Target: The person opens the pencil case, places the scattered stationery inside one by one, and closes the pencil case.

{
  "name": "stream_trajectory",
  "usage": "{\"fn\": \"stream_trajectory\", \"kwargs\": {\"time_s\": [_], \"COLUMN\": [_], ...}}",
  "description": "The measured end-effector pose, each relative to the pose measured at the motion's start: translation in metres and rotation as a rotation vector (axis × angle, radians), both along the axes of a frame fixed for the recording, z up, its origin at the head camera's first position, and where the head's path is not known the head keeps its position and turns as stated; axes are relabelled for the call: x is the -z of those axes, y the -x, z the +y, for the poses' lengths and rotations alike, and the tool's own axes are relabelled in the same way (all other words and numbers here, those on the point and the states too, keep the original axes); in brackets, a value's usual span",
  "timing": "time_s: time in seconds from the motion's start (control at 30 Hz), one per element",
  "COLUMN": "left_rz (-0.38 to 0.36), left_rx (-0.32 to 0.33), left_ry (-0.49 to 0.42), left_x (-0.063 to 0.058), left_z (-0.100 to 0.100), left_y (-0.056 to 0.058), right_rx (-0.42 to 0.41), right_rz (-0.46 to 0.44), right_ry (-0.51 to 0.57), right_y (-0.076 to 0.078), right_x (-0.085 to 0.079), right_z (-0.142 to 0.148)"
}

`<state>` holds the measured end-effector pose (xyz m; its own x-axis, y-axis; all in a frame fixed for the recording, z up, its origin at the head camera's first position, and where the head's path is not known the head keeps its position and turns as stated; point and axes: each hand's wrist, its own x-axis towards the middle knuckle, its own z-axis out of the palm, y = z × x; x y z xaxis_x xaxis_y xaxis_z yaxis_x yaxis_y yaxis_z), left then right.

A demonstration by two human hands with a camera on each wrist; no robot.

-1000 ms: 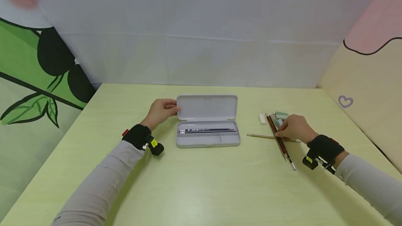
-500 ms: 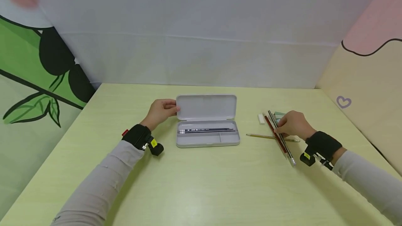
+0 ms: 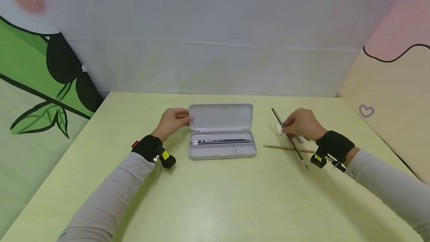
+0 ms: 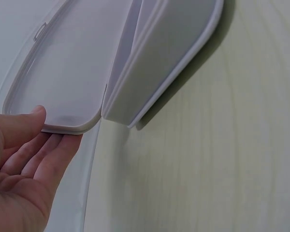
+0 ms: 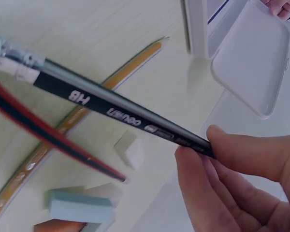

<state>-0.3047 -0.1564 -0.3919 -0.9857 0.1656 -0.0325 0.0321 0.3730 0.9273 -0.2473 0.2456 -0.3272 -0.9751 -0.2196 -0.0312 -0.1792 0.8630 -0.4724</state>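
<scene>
My left hand pinches the left edge of the raised lid of a pale grey pencil case. In the left wrist view the thumb lies on the lid's inner face, the fingers behind it. Dark pencils lie in the case's back compartment. At the right, my right hand holds a black HB pencil near its narrow end between thumb and fingers, slanting over the table. Below it in the right wrist view, a red-and-black pencil crosses a yellow pencil on the table.
A white eraser and a blue-green eraser lie beneath the right hand, partly hidden in the head view. The front compartment of the case has a small divider. A pale cloth wall stands behind the table.
My right hand has lifted the black pencil off the group on the table and moved it left and toward the back. The left hand stays at the lid.
</scene>
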Motion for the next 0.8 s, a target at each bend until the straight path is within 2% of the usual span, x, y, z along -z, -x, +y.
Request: {"fn": "stream_trajectory", "kwargs": {"time_s": [0.13, 0.5, 0.8], "left_rz": [0.005, 0.002, 0.018], "left_rx": [-0.004, -0.012, -0.015], "left_ry": [-0.003, -0.007, -0.007], "left_x": [0.000, 0.002, 0.000], "left_z": [0.000, 0.001, 0.000], "left_y": [0.000, 0.000, 0.000], "right_rx": [-0.001, -0.023, -0.128], "right_rz": [0.008, 0.131, 0.286], "right_ry": [0.023, 0.060, 0.087], "right_y": [0.003, 0.011, 0.019], "right_x": [-0.002, -0.006, -0.008], "right_z": [-0.012, -0.048, -0.090]}}
